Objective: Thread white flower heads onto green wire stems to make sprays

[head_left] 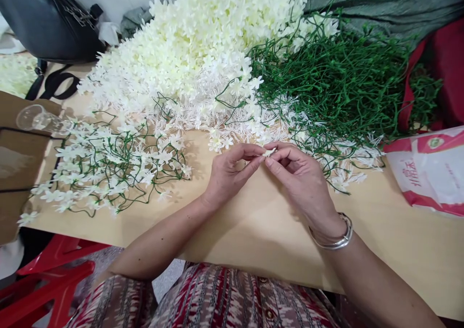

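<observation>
My left hand (pixel 234 171) and my right hand (pixel 299 180) meet over the table, fingertips pinched on a small white artificial flower (pixel 268 152). Most of that flower is covered by the fingers. Just beyond the hands lies a big heap of loose white petals (pixel 203 43), with thin white stamens (pixel 232 118) along its near edge. To its right is a tangled pile of green plastic stems (pixel 348 81). A bunch of white flowers on green stems (pixel 119 164) rests on the table to the left of my left hand.
A black bag (pixel 54 23) stands at the back left, near a clear plastic cup (pixel 39 119) and a cardboard box (pixel 18 168). A white and pink packet (pixel 431 173) lies at the right. Red stools (pixel 54 279) stand below the table (pixel 391 250).
</observation>
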The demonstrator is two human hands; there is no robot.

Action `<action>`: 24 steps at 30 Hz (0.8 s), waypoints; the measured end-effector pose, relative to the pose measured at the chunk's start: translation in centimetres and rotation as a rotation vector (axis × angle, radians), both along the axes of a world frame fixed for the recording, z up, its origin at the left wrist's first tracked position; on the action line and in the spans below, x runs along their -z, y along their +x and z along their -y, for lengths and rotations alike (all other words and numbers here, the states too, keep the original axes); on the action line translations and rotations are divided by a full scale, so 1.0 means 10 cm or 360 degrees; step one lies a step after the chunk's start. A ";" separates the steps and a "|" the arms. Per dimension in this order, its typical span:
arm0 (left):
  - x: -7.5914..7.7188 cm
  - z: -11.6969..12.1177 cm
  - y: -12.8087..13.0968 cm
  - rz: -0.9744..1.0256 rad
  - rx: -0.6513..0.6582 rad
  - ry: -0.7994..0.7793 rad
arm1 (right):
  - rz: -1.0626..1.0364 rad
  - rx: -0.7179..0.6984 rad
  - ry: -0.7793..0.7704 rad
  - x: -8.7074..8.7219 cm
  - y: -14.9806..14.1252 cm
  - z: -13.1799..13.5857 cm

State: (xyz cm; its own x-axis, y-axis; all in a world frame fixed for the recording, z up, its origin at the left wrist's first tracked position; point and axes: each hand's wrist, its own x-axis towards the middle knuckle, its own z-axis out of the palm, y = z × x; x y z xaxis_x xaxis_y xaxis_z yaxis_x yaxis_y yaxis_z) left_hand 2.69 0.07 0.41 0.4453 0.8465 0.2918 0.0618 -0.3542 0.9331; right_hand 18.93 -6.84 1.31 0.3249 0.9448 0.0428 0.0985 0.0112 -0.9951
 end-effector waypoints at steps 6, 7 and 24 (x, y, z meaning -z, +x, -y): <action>0.01 -0.02 0.01 0.0063 0.0030 -0.0052 | -0.0076 0.0062 0.0014 -0.01 0.00 -0.02; 0.02 -0.02 0.02 0.0086 0.0034 -0.0084 | -0.0080 0.0071 0.0023 -0.01 0.00 -0.02; 0.01 -0.02 0.04 0.0295 0.0048 -0.0628 | 0.0420 0.0233 0.0272 0.02 -0.03 -0.02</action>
